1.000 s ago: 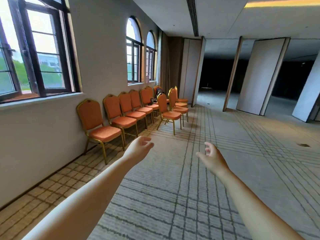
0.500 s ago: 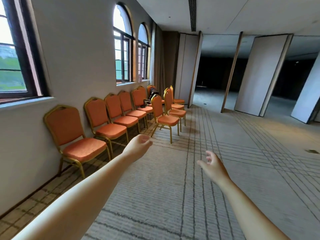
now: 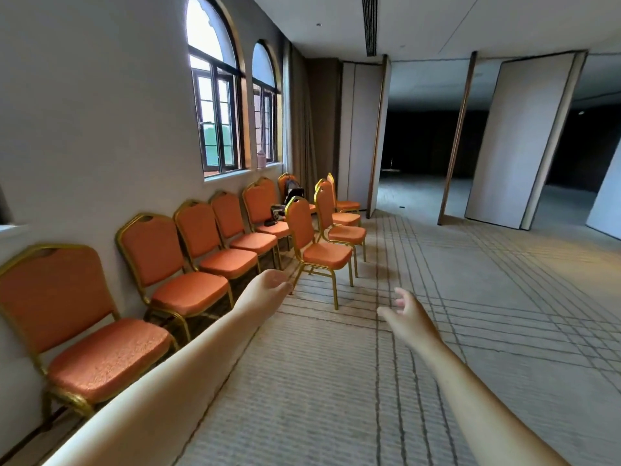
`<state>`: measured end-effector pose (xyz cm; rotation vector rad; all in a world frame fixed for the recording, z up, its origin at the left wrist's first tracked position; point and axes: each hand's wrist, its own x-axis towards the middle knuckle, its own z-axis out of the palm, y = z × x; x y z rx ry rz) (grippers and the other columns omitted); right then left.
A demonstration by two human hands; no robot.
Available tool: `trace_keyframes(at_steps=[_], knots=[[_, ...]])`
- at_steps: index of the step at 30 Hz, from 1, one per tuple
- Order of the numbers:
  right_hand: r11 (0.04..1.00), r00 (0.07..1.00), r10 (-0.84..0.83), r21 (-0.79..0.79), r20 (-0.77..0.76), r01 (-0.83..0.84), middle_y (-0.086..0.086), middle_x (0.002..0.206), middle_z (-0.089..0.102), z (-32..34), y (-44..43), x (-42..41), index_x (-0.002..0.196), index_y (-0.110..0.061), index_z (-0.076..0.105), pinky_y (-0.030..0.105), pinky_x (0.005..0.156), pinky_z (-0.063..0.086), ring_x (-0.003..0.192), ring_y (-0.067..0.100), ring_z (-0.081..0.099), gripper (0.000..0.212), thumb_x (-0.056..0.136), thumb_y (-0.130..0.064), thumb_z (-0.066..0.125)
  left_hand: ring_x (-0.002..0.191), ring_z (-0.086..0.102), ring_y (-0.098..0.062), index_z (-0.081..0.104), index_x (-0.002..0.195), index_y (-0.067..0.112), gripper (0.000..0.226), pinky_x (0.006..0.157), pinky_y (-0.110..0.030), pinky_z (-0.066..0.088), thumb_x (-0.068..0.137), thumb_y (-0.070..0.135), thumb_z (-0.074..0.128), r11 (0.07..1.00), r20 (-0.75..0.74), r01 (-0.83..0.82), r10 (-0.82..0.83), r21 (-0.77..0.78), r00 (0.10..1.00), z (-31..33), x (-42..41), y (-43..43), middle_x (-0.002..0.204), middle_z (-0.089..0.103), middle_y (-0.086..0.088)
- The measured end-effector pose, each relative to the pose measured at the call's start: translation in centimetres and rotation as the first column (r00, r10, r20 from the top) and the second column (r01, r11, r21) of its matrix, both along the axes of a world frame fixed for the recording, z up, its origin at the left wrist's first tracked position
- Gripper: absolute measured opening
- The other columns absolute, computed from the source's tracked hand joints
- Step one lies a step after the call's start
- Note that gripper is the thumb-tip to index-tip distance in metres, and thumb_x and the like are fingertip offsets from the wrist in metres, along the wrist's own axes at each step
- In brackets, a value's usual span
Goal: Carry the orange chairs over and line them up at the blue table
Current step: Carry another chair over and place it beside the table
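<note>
row of orange chairs [image 3: 188, 264] along the wall [image 3: 94, 129], left hand [image 3: 268, 290] and right hand [image 3: 408, 314] beside it, both loose-fingered, holding nothing

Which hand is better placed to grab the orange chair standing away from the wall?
Probably the left hand: open, empty, nearly in line with the chair; the right hand, also open, sits farther right.

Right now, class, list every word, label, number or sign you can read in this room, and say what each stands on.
None can be read.
The orange chairs, wall and carpet carry no lettering.
The dark items on a far chair are too small to show any label.
</note>
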<state>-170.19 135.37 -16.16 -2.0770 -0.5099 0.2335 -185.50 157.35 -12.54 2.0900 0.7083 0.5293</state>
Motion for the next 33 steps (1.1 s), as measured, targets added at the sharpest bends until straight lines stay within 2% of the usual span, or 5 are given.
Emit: trace_keyframes(at_steps=[4,13,17,21,33], knots=[[0.998,0.999,0.044,-0.036,-0.005,-0.044,0.008,0.149,0.041,-0.1,7.3,8.4,0.151,-0.02,0.031,0.033,0.097,0.038,0.132,0.023,0.045,0.068,0.091,-0.032,0.062,0.109,0.059,-0.014,0.058,0.128,0.019,0.037,0.093,-0.032,0.05,0.093,0.03,0.056,1.0,-0.043,0.003,-0.003,0.003,0.999,-0.3,7.8,6.7,0.123,0.062,0.001],[0.998,1.0,0.007,-0.068,-0.014,-0.008,0.006,0.15,0.041,-2.4,24.4,27.8,0.15,-0.022,0.031,0.037,0.1,0.039,0.133,0.023,0.044,0.069,0.09,-0.035,0.063,0.11,0.062,-0.016,0.059,0.125,0.018,0.033,0.096,-0.034,0.049,0.094,0.026,0.054,1.0,-0.032,0.013,-0.013,0.001,0.999,-2.1,27.7,24.5,0.125,0.062,-0.003],[0.998,0.999,-0.016,-0.056,-0.033,0.015,0.006,0.152,0.038,-2.3,33.4,36.5,0.151,-0.023,0.029,0.037,0.103,0.038,0.135,0.022,0.043,0.07,0.09,-0.036,0.062,0.105,0.064,-0.021,0.062,0.11,0.02,0.019,0.096,-0.037,0.05,0.094,0.021,0.053,0.999,-0.038,0.049,-0.049,0.011,0.998,-1.2,37.4,33.6,0.114,0.064,-0.005],[0.994,0.996,-0.062,-0.088,-0.056,0.057,0.005,0.151,0.039,-2.9,40.7,44.3,0.151,-0.025,0.03,0.038,0.102,0.039,0.134,0.022,0.044,0.071,0.09,-0.037,0.063,0.108,0.062,-0.018,0.057,0.129,0.015,0.038,0.097,-0.037,0.049,0.094,0.027,0.054,0.999,-0.086,0.037,-0.04,-0.032,0.995,-1.7,46.4,41.9,0.126,0.062,-0.006],[0.996,0.991,-0.091,-0.035,-0.103,0.088,0.009,0.15,0.04,-5.2,62.9,69.8,0.151,-0.019,0.03,0.038,0.102,0.041,0.132,0.024,0.045,0.07,0.09,-0.031,0.063,0.099,0.063,-0.012,0.055,0.13,0.02,0.041,0.089,-0.032,0.051,0.092,0.037,0.055,0.996,-0.144,0.085,-0.08,0.024,0.986,-4.6,72.1,63.8,0.12,0.062,0.0]])
